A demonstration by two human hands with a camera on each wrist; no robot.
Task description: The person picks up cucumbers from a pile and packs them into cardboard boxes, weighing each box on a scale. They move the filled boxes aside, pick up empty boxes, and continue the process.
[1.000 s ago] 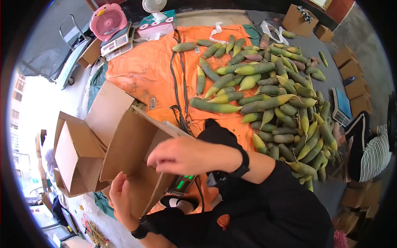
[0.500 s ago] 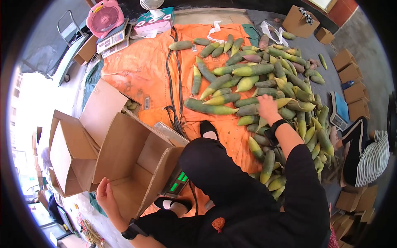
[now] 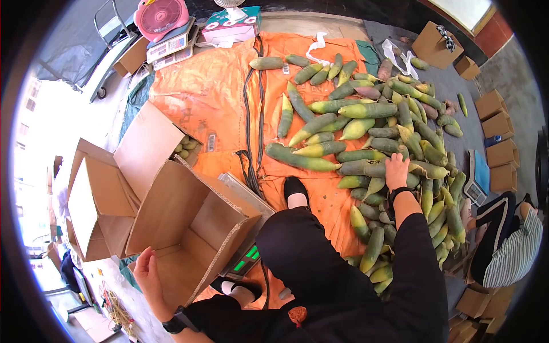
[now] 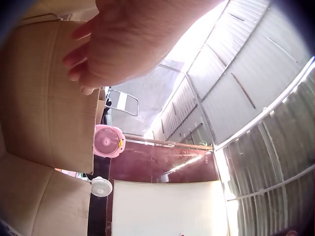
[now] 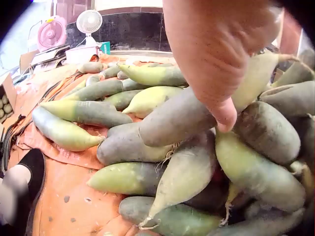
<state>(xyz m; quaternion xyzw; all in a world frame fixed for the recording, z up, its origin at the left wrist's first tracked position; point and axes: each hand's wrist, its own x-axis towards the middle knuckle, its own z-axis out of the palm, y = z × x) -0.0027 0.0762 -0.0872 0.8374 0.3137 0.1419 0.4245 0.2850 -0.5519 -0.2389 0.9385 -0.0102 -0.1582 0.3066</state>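
My right hand (image 3: 396, 172) grips a long green radish (image 5: 172, 119) from above, its thumb down along the radish's side. This radish lies on the heap of green radishes (image 5: 182, 172), its pale tapering end showing past the hand in the right wrist view. At the lower left of the head view, my left hand (image 3: 150, 277) is held up beside an open cardboard box (image 3: 166, 220), fingers loosely bent with nothing in them. In the left wrist view those fingers overlap the box's brown wall (image 4: 49, 98). The box sits tilted on a scale with a lit green display (image 3: 247, 260).
Another carton (image 3: 146, 134) with produce inside and an empty-looking box (image 3: 100, 206) stand at the left. An orange tarp (image 3: 200, 108) lies under the heap. A pink fan (image 3: 162, 17) and scales are at the back; a seated person (image 3: 512, 246) is at the right.
My right hand has gone from above the box across to the radish heap and now grips a radish there. My left hand has stayed beside the box.
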